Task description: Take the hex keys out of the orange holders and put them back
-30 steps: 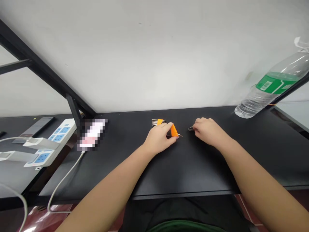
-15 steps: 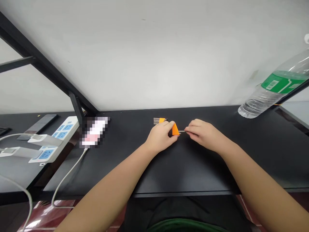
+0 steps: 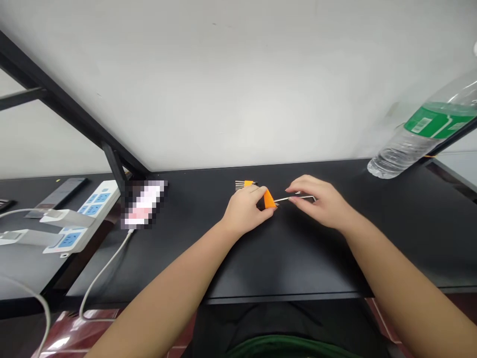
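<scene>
On the black table point(image 3: 283, 258) my left hand point(image 3: 244, 211) grips a small orange holder point(image 3: 269, 199) between thumb and fingers. My right hand point(image 3: 322, 204) pinches a thin metal rod point(image 3: 294, 199) whose left tip meets the orange holder. Just behind my left hand lies a second orange piece with several thin metal pins point(image 3: 244, 185) sticking out to the left.
A clear water bottle with a green label point(image 3: 421, 132) leans at the far right. A blurred phone point(image 3: 143, 204) with a white cable lies at the left. White power strips point(image 3: 74, 223) and a black metal frame point(image 3: 112, 164) stand further left. A white wall rises behind.
My right hand has moved left from the table surface to the orange holder, carrying the thin rod, and then lifted a little. My left hand has stayed in place.
</scene>
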`<state>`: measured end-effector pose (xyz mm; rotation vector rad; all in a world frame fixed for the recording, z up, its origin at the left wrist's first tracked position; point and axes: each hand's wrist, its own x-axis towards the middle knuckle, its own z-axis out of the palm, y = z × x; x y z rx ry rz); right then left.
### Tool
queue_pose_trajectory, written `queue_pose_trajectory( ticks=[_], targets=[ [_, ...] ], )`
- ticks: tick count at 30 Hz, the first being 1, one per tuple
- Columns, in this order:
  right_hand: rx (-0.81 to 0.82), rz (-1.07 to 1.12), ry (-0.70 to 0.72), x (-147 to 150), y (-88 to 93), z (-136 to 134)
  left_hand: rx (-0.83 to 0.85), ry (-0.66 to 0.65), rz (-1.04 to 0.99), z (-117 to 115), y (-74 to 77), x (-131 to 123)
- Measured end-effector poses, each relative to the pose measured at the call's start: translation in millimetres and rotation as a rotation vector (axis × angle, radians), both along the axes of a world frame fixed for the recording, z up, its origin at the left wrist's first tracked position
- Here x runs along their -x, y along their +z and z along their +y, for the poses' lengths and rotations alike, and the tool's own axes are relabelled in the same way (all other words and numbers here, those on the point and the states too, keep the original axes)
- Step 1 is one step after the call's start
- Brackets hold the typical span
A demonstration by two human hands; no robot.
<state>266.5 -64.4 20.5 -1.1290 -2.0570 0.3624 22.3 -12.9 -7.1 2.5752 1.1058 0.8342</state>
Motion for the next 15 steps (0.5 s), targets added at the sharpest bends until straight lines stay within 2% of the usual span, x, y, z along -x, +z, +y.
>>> queue_pose_trajectory(
  ticks=[2, 6, 10, 15],
  targets=[
    [0.032, 0.038, -0.024, -9, 2.7, 1, 0.011, 0.008, -0.029, 1, -0.9, 1],
    [0.1, -0.03, 0.019, -14, 1.3, 4, 0.0, -0.019, -0.02, 1, -1.6, 1],
    [0.131, -0.024, -0.022, -9, -2.1, 6, -0.027, -0.04, -0.036, 2, -1.2, 1],
    [0.26, 0.063, -0.022, 3, -2.3, 4, -0.032, -0.074, -0.036, -2, 1.5, -1]
  ],
)
